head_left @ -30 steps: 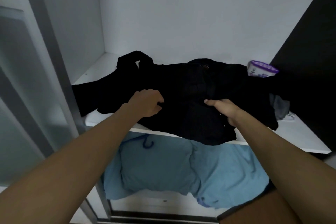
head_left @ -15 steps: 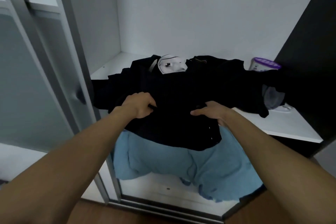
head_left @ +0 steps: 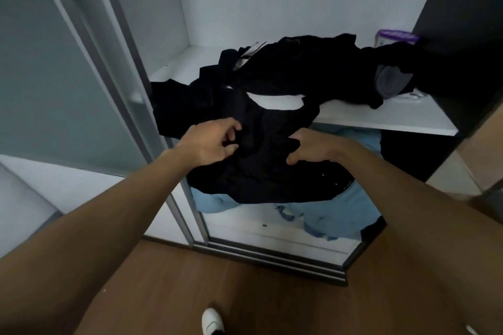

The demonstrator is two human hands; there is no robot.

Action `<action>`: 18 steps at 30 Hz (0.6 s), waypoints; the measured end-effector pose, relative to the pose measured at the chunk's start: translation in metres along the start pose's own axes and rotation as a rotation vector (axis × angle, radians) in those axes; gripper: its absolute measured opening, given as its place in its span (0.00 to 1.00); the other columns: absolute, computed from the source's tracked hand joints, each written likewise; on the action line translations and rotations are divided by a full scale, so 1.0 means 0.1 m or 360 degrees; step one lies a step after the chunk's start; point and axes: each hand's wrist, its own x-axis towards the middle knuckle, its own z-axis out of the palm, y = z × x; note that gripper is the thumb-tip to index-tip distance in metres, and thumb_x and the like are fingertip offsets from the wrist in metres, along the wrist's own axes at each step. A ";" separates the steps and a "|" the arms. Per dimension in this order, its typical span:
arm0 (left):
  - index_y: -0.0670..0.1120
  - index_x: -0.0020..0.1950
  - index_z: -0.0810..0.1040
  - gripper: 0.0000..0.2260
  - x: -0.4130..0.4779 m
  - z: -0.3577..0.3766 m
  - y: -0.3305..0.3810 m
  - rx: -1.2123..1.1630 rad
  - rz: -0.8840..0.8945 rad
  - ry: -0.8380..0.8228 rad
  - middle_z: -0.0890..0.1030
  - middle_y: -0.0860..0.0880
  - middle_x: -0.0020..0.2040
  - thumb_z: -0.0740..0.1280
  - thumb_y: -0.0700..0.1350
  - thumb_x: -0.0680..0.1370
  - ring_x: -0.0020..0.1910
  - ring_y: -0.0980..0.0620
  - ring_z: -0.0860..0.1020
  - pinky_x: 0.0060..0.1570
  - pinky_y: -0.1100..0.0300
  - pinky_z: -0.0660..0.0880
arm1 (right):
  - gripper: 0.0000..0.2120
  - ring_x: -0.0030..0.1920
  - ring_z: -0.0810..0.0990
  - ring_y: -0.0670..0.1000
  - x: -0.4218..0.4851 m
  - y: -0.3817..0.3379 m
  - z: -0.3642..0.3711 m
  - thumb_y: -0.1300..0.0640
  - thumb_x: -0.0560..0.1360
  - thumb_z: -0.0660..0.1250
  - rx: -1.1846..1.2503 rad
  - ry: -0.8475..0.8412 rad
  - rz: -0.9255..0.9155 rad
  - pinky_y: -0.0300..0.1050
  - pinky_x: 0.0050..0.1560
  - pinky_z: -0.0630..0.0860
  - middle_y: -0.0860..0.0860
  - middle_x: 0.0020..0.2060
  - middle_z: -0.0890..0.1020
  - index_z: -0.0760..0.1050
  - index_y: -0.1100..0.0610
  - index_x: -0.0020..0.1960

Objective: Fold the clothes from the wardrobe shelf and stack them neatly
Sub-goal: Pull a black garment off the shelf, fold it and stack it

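Head view: left hand (head_left: 209, 141), fingers curled, pinches black garment (head_left: 266, 174). Garment hangs between and below both sets of fingers, its far end lying on the shelf (head_left: 381, 114) beyond them. Right hand (head_left: 313, 149), fingers curled, grips the same cloth.

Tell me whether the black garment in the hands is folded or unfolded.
Unfolded. The black garment hangs crumpled over the shelf edge, bunched where the left hand and right hand grip it.
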 end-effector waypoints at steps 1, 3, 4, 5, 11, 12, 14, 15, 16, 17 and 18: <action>0.59 0.70 0.66 0.27 -0.03 -0.02 0.06 -0.0057 0.0064 0.0010 0.75 0.60 0.57 0.72 0.53 0.74 0.60 0.55 0.74 0.56 0.56 0.72 | 0.04 0.42 0.83 0.50 -0.09 -0.01 0.03 0.61 0.69 0.73 -0.0020 -0.0055 0.0008 0.39 0.40 0.80 0.54 0.42 0.84 0.80 0.59 0.44; 0.57 0.77 0.57 0.40 -0.07 -0.02 0.19 -0.0083 0.0203 -0.0126 0.68 0.54 0.71 0.76 0.51 0.71 0.70 0.52 0.65 0.68 0.54 0.66 | 0.03 0.44 0.83 0.51 -0.26 -0.07 0.09 0.60 0.69 0.74 -0.0103 -0.0205 0.0043 0.45 0.46 0.81 0.52 0.43 0.85 0.81 0.56 0.42; 0.57 0.78 0.53 0.45 -0.07 -0.01 0.25 -0.0068 0.0276 -0.0213 0.63 0.53 0.75 0.78 0.50 0.70 0.74 0.52 0.60 0.71 0.54 0.62 | 0.04 0.46 0.83 0.51 -0.35 -0.10 0.12 0.59 0.69 0.75 -0.0180 -0.0275 0.0067 0.47 0.49 0.82 0.51 0.44 0.85 0.81 0.53 0.43; 0.58 0.79 0.50 0.48 -0.07 0.02 0.31 -0.0064 0.0347 -0.0286 0.59 0.53 0.78 0.79 0.49 0.69 0.76 0.51 0.56 0.73 0.54 0.59 | 0.05 0.48 0.83 0.51 -0.44 -0.14 0.15 0.57 0.69 0.75 -0.0276 -0.0333 0.0093 0.49 0.52 0.82 0.51 0.45 0.85 0.81 0.50 0.43; 0.67 0.77 0.42 0.53 -0.07 0.25 0.54 0.0043 0.0629 -0.0733 0.48 0.62 0.79 0.79 0.52 0.67 0.79 0.54 0.47 0.74 0.52 0.53 | 0.06 0.38 0.82 0.48 -1.02 -0.37 0.20 0.53 0.70 0.75 -0.0460 -0.0157 0.0087 0.49 0.44 0.80 0.47 0.37 0.82 0.78 0.47 0.38; 0.64 0.78 0.43 0.53 -0.10 0.27 0.57 0.0037 0.0639 -0.0730 0.48 0.61 0.80 0.79 0.53 0.67 0.79 0.53 0.47 0.76 0.50 0.52 | 0.07 0.35 0.81 0.48 -1.11 -0.44 0.18 0.54 0.70 0.74 -0.0456 -0.0107 0.0068 0.48 0.40 0.78 0.47 0.34 0.82 0.78 0.48 0.36; 0.58 0.80 0.44 0.54 -0.23 0.26 0.63 -0.0135 0.0629 -0.0594 0.50 0.55 0.80 0.79 0.55 0.67 0.79 0.51 0.50 0.77 0.49 0.54 | 0.08 0.33 0.80 0.50 -1.26 -0.64 0.18 0.56 0.71 0.73 -0.0511 -0.0041 0.0010 0.49 0.38 0.77 0.48 0.33 0.81 0.78 0.49 0.35; 0.58 0.80 0.44 0.55 -0.32 0.22 0.66 -0.0296 0.0623 -0.0484 0.52 0.54 0.80 0.79 0.56 0.66 0.78 0.51 0.52 0.76 0.50 0.56 | 0.08 0.34 0.80 0.51 -1.32 -0.75 0.20 0.57 0.71 0.73 -0.0545 -0.0024 -0.0033 0.50 0.39 0.77 0.49 0.33 0.81 0.77 0.50 0.36; 0.58 0.80 0.44 0.56 -0.42 0.14 0.69 -0.0450 0.0625 -0.0369 0.53 0.52 0.79 0.79 0.57 0.64 0.78 0.51 0.54 0.76 0.49 0.57 | 0.09 0.34 0.79 0.52 -1.36 -0.87 0.24 0.59 0.72 0.72 -0.0575 -0.0010 -0.0079 0.51 0.40 0.77 0.50 0.33 0.80 0.76 0.51 0.36; 0.58 0.80 0.43 0.57 -0.52 0.05 0.70 -0.0555 0.0638 -0.0266 0.54 0.51 0.79 0.80 0.57 0.63 0.77 0.50 0.55 0.76 0.48 0.58 | 0.10 0.34 0.78 0.51 -1.40 -0.99 0.30 0.60 0.72 0.71 -0.0606 -0.0001 -0.0120 0.51 0.40 0.77 0.49 0.33 0.78 0.75 0.51 0.35; 0.58 0.80 0.43 0.58 -0.61 -0.05 0.69 -0.0595 0.0660 -0.0187 0.55 0.50 0.78 0.80 0.56 0.62 0.78 0.49 0.55 0.76 0.46 0.59 | 0.11 0.33 0.76 0.48 -1.43 -1.10 0.38 0.61 0.72 0.71 -0.0637 0.0001 -0.0147 0.51 0.39 0.76 0.48 0.32 0.77 0.74 0.51 0.35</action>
